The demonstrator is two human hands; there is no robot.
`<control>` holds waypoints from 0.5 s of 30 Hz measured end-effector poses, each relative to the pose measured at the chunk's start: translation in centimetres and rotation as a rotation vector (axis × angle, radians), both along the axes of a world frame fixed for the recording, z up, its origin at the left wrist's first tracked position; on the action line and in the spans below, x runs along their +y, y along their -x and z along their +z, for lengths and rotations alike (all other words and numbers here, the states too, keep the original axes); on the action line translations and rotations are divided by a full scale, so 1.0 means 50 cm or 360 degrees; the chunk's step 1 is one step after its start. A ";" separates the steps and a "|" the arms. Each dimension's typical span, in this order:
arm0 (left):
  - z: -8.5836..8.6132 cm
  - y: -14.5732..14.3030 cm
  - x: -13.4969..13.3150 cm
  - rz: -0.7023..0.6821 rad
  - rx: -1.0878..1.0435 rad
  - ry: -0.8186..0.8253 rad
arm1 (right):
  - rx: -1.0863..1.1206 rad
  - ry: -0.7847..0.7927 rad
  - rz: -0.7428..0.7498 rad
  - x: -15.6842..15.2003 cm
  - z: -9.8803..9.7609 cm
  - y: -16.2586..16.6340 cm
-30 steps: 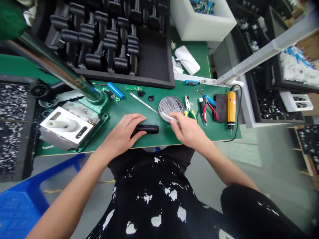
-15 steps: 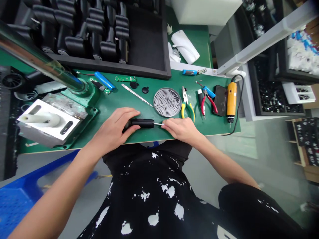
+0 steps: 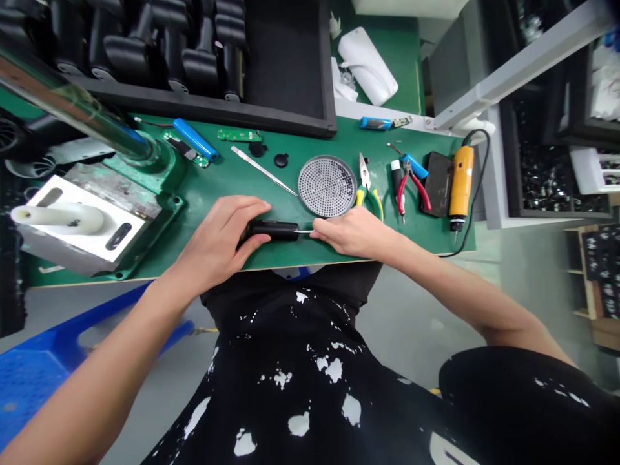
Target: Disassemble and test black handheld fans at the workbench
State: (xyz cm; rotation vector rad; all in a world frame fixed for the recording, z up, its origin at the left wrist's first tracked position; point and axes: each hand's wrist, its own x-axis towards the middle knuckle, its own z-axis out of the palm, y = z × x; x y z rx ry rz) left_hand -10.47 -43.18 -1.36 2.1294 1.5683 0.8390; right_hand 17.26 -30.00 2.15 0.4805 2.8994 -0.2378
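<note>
My left hand (image 3: 223, 236) is closed around one end of a black tube-shaped housing (image 3: 278, 230), which lies level just above or on the green bench. From the right, my right hand (image 3: 346, 232) pinches a thin metal rod (image 3: 305, 232) whose far end meets the housing's open end. Most of the rod is hidden in my fingers, so its kind cannot be made out. Behind my hands is a round, perforated grey dish (image 3: 314, 187) with small dark bits in it. Metal tweezers (image 3: 261, 169) and a round black cap (image 3: 281, 160) lie beside it.
Yellow-green pliers (image 3: 363, 171), red-handled cutters (image 3: 411, 184) and a yellow electric screwdriver (image 3: 462, 181) lie to the right. A green-based press (image 3: 165, 174) stands at left. Behind is a black tray (image 3: 300, 123) of black housings. A blue battery (image 3: 196, 139) lies near the press.
The view has shifted, so the bench sits slightly higher in it. Both hands keep their holds, and the rod still meets the housing's end.
</note>
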 end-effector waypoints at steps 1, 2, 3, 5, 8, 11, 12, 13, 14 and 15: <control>0.000 0.000 0.000 0.0005 0.0003 -0.0012 | -0.0024 -0.0011 -0.0003 0.000 0.003 0.002; -0.001 -0.001 0.000 0.0007 0.0004 -0.0024 | -0.0051 -0.0022 -0.0009 -0.001 0.006 0.003; -0.001 -0.001 0.000 0.0006 0.0005 -0.0033 | -0.0076 -0.0033 -0.0016 -0.003 0.010 0.005; -0.002 -0.001 0.000 -0.0003 0.0004 -0.0038 | -0.0121 -0.0056 -0.0032 -0.011 0.024 0.010; -0.001 0.000 -0.001 -0.0019 0.0009 -0.0028 | -0.0161 -0.0152 -0.0097 -0.031 0.054 0.021; -0.001 0.001 -0.003 -0.0044 0.0007 -0.0051 | -0.0189 -0.0246 -0.0150 -0.053 0.088 0.040; -0.001 0.002 -0.003 -0.0048 0.0009 -0.0058 | -0.0205 -0.0255 -0.0148 -0.058 0.097 0.049; -0.001 0.002 -0.004 -0.0052 0.0013 -0.0061 | -0.0226 -0.0254 -0.0141 -0.063 0.105 0.059; -0.002 0.002 -0.004 -0.0053 0.0020 -0.0056 | -0.0246 -0.0248 -0.0129 -0.066 0.112 0.071; -0.002 0.002 -0.004 -0.0052 0.0027 -0.0050 | -0.0258 -0.0239 -0.0113 -0.069 0.118 0.084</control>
